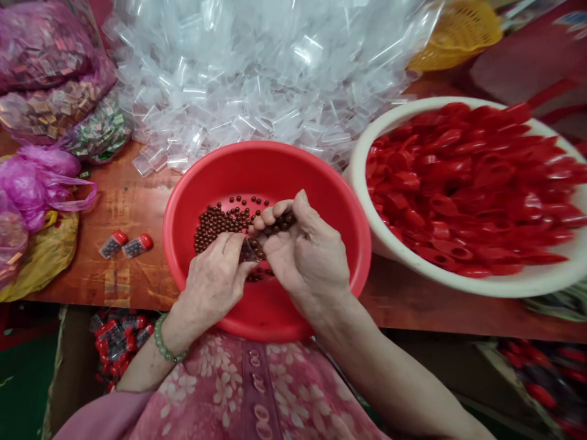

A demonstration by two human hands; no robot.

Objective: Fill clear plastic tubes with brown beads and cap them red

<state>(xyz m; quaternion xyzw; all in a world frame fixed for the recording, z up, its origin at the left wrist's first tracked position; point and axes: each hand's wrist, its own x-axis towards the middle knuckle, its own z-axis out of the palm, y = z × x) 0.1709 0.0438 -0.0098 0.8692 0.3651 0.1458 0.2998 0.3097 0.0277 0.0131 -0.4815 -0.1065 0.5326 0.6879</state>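
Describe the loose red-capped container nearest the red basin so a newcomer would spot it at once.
On the orange-brown tabletop, find the red basin holding brown beads. To its left lie two small clear containers with red caps and dark contents. Pick the right container, closer to the basin; its twin lies nearer the plastic bags.

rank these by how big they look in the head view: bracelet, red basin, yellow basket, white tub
1. White tub, widest, though cut off at the picture's edge
2. Red basin
3. Yellow basket
4. Bracelet, clearly smallest
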